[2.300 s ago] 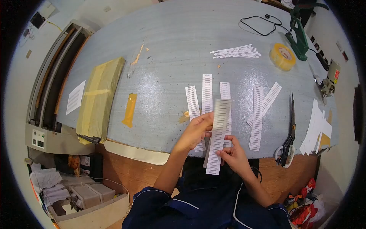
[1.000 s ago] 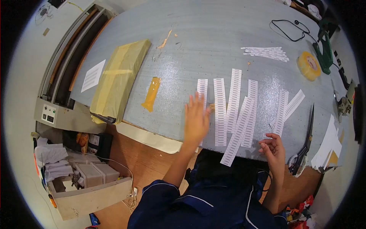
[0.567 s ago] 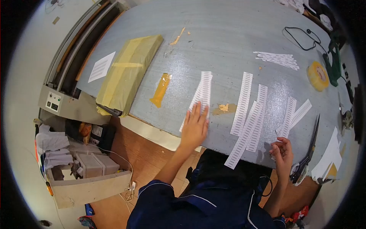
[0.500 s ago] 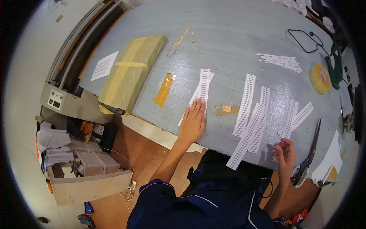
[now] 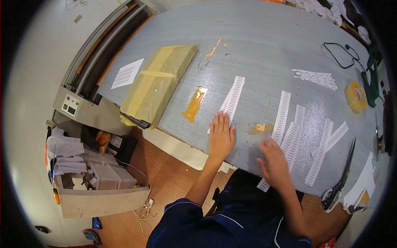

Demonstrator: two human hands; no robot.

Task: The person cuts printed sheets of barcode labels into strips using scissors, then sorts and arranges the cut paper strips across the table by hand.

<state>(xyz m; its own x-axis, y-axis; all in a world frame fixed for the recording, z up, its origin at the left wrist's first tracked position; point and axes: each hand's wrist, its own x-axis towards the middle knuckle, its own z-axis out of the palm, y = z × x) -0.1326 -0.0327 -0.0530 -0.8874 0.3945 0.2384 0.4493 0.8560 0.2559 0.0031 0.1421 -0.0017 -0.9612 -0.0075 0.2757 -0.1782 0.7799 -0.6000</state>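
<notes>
My left hand (image 5: 222, 136) lies flat, fingers stretched out, on the lower part of two overlapping printed paper strips (image 5: 234, 97). Over the table's near edge is my right hand (image 5: 273, 163), its thumb and fingers apart and nothing seen in them. It partly covers a group of similar strips: a long strip (image 5: 282, 111) and two overlapping ones beside it (image 5: 298, 132). Farther right, a paper strip (image 5: 319, 155) crosses another strip (image 5: 338, 134).
Black-handled scissors (image 5: 341, 177) lie at the right edge near white paper scraps (image 5: 362, 182). A tape roll (image 5: 355, 97), a green tool (image 5: 372, 80) and a pile of narrow strips (image 5: 316, 78) lie beyond. At left are a yellow-wrapped package (image 5: 159, 82) and a machine (image 5: 78, 103).
My right hand has left the crossed strips at the right and moved left to the middle group. The strips under my left hand lie closer together. The camera view has shifted.
</notes>
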